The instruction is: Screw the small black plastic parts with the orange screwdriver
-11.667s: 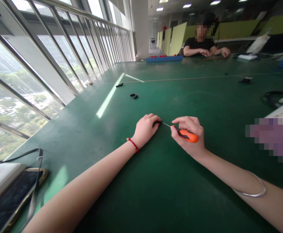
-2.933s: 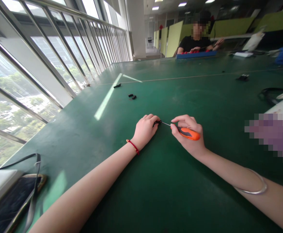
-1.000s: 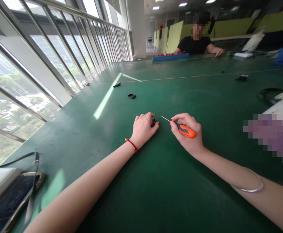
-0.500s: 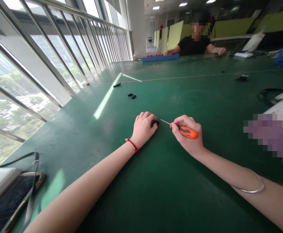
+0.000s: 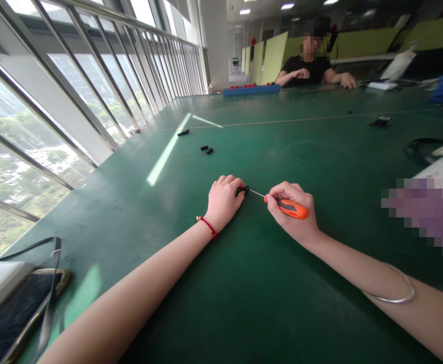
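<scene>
Green and broad, the desk (image 5: 267, 283) filled most of the head view, and the work sat at its middle. The person's two hands were apart from each other, both occupied. The left hand (image 5: 223, 196) was clamped on a small, narrow black part (image 5: 241, 191), whose end poked out past the fingers. The right hand (image 5: 297, 212) gripped an orange-and-grey screwdriver (image 5: 293, 208) by its handle, and the tip of its thin metal shaft appeared to meet the part's exposed end.

The work on this part seemed under way rather than finished, since part and tool were both in hand; how far any turning had gone was too small to see. Two short black pieces (image 5: 209, 151) lay just beside each other beyond the left hand, with a longer black piece (image 5: 183, 132) farther off. Neither hand touched these, and whether they were done or left to do could not be told.
</scene>
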The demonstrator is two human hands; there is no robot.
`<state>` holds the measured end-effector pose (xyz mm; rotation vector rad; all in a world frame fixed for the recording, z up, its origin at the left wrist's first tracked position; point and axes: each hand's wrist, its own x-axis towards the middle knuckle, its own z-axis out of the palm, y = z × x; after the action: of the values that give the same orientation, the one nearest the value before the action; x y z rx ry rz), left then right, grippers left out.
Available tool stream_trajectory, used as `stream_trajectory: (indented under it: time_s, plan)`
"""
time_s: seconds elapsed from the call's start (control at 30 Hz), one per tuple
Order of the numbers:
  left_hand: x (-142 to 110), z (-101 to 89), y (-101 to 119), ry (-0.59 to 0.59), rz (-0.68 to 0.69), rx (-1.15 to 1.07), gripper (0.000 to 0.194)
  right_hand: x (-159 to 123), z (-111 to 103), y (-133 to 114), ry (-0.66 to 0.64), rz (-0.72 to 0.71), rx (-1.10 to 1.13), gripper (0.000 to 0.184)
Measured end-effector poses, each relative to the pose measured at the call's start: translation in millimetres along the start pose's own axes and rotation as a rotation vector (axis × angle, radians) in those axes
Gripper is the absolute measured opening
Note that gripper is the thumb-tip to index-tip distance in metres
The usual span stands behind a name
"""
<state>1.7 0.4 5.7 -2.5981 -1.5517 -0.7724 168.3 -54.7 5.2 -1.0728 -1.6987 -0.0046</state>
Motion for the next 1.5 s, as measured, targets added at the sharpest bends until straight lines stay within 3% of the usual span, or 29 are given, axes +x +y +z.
stream_trajectory:
  time_s: [0.57,0.77,0.93,1.03,1.27,1.5]
  plan:
    - [-1.0,-0.3,1.9,-0.012,0.031,0.047,0.013,-1.2,0.9,-2.0,-0.029,0.085,0.049,0.006]
    - [-1.8,-1.3,4.5,-0.018,0.056,0.137,0.016,-1.6,1.5,1.7,0.024,0.091,0.074,0.028]
    - [-1.7,-0.9,4.8,-0.021,0.065,0.174,0.019,0.8,-1.3,-3.7,-0.011,0.001,-0.016,0.008]
    - [-1.6,-1.3,5.5,-0.029,0.075,0.197,0.021,0.3,-0.7,-5.0,0.002,-0.020,-0.008,0.006]
    - [-2.0,-3.0,7.6,-0.043,0.078,0.221,0.024,-1.6,1.8,1.1,0.043,0.039,0.055,0.033]
    - [-2.3,-2.9,7.5,-0.053,0.098,0.217,0.023,0.8,-1.6,-4.7,0.024,-0.076,-0.016,0.010]
